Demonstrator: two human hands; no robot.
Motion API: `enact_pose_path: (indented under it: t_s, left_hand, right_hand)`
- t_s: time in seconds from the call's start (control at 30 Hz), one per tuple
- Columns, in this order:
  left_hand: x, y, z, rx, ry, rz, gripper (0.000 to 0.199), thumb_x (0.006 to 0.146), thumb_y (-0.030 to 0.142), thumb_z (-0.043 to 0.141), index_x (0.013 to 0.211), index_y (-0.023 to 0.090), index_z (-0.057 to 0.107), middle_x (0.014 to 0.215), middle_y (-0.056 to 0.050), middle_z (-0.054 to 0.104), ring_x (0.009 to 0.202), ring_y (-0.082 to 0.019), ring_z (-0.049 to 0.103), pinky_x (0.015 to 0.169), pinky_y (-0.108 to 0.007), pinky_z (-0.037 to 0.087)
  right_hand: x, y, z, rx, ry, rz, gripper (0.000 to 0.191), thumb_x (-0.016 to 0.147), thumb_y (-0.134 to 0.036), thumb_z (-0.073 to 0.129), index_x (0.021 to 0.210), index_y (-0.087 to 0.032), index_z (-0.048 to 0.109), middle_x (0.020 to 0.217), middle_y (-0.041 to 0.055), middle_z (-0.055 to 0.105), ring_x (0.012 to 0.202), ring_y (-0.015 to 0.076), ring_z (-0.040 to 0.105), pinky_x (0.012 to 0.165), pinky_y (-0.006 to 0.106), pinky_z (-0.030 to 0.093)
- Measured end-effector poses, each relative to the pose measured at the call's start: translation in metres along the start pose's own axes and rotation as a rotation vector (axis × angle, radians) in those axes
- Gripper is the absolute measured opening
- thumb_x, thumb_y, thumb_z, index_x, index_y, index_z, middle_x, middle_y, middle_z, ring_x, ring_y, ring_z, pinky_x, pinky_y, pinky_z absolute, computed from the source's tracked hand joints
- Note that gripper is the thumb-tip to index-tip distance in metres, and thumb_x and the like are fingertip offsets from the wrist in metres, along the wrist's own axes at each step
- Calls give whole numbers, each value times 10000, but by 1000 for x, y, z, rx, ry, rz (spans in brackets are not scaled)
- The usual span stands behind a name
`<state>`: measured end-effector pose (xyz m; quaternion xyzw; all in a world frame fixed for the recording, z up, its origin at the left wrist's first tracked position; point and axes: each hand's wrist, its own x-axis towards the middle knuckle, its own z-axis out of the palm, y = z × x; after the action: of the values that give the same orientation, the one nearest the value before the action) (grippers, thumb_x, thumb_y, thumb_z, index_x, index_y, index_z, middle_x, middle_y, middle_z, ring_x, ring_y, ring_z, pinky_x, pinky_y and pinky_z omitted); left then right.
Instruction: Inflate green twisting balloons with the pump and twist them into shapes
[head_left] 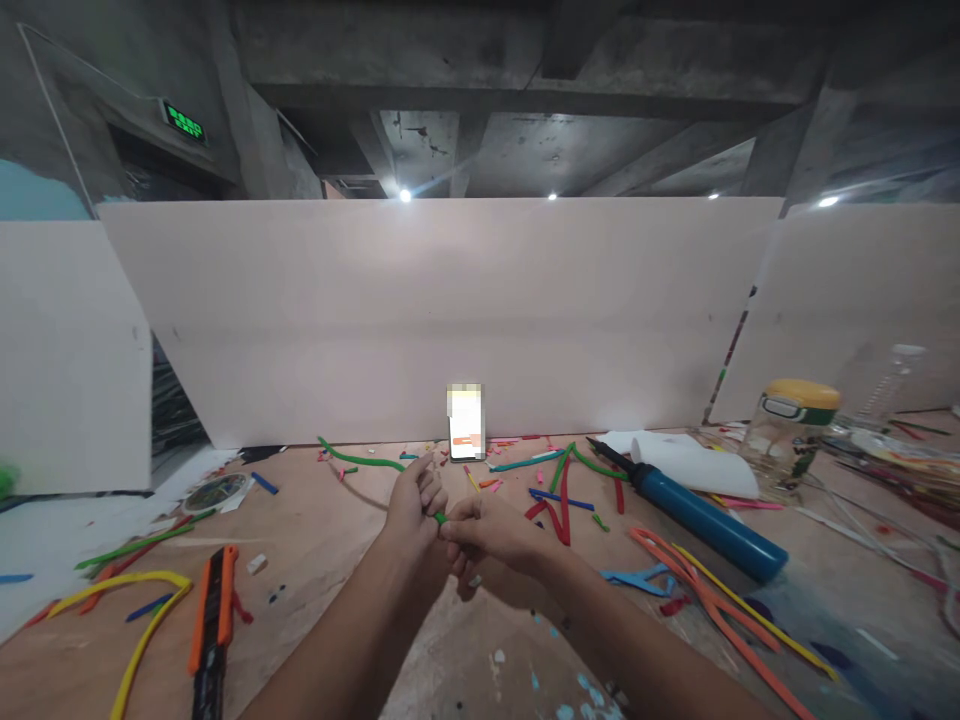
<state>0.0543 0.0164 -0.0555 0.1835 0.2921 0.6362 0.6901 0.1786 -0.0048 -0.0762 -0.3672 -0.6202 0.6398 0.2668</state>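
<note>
A thin, limp green modelling balloon (364, 461) runs from my left hand (415, 497) up and to the left, above the tabletop. My left fingers are curled closed around it. Its short green end shows between the two hands, and my right hand (480, 530) pinches it with thumb and fingers. The fingertips partly hide this end. Just beyond my hands a lit phone (466, 425) stands upright against the white board, its screen partly blurred.
To the right lie a blue balloon pump (705, 525), a paper roll (694, 465), a yellow-lidded jar (791, 435) and several orange balloons (697, 580). On the left are an orange utility knife (213, 620) and a yellow balloon (154, 620). A white board (442, 310) rises behind.
</note>
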Motion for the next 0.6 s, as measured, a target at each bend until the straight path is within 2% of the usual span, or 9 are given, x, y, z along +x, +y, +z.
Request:
enact_pose_path:
  t_s: [0.33,0.43,0.5,0.6]
  left_hand:
    - [6,6,-6,11,-12,62,394,731,185,592,522,199,258,358,118,211,277,-23,174,308,-185,146]
    - [-1,4,-3,69,-61,43,313,699,188,651,543,182,380,400,90,355,327,-34,339,365,-169,277]
    - [-9,-3,-1,160,-162,-25,192,669,214,708,651,158,525,498,38,500,415,-77,470,441,-201,375]
    - [-17,-15,0,326,-378,-119,249,674,309,734,804,130,620,519,9,531,456,-117,504,506,-253,426]
  right_hand:
    - [0,2,-4,47,45,-14,300,681,-418,645,626,-136,559,563,9,593,449,133,576,415,269,486]
    - [2,-1,-11,58,127,-46,311,654,-431,673,661,-136,574,551,-5,588,453,117,568,454,256,484]
    - [2,-3,-16,68,189,-86,332,669,-462,657,695,-140,583,563,-16,591,463,91,560,493,230,475]
    - [1,-7,-22,77,235,-121,357,698,-502,620,688,-148,570,571,-25,587,462,74,549,499,212,454]
